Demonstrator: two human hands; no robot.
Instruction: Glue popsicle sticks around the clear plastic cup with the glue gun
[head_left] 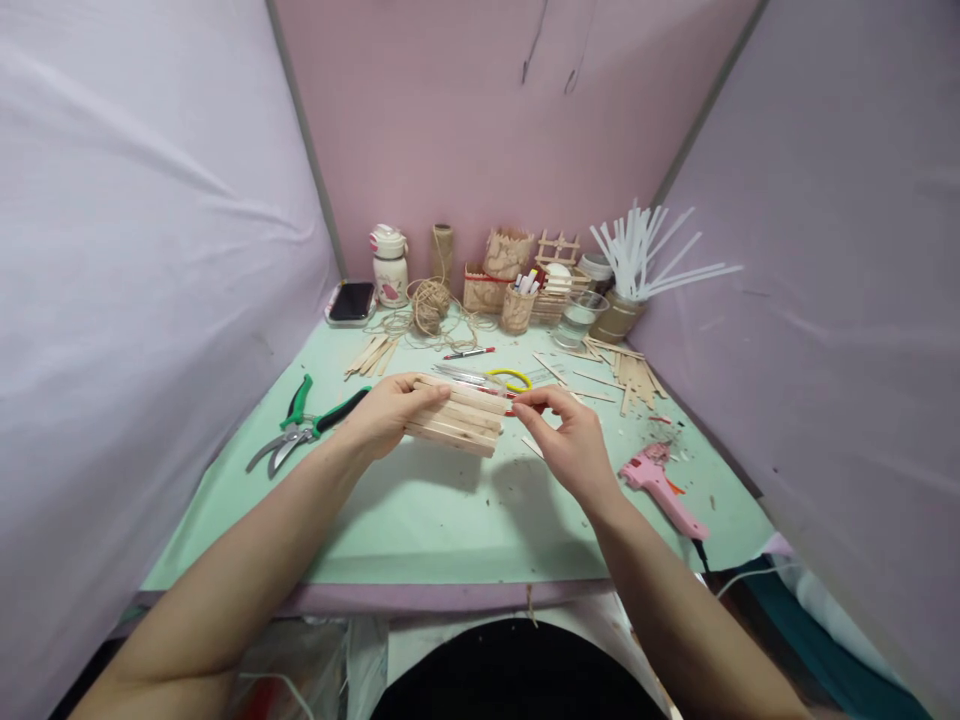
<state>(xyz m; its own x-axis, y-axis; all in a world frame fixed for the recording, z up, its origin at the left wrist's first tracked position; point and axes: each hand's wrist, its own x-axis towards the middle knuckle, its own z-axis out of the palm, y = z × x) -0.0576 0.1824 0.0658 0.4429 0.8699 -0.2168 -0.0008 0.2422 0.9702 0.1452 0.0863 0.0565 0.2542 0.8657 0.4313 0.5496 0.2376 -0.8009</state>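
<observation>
My left hand (390, 412) grips a small panel of pale wooden craft sticks (459, 422) by its left end, thumb on top. The sticks lie side by side, and the panel is held tilted above the table. At its right end my right hand (564, 432) is closed in a pinch, fingertips close to the upper corner. Whatever sits between those fingertips is too small to make out. Just behind the panel lie yellow-handled scissors (510, 378), partly hidden. Pruning shears (300, 432) with green and black handles rest left of my left hand.
A pink hot glue gun (664, 490) lies right of my right forearm. Loose craft sticks (634, 375) are scattered behind it. Along the back stand a bottle (389, 268), a twine ball (430, 305), a pen cup (517, 310), a clear cup (577, 320) and a jar of white glue sticks (619, 315).
</observation>
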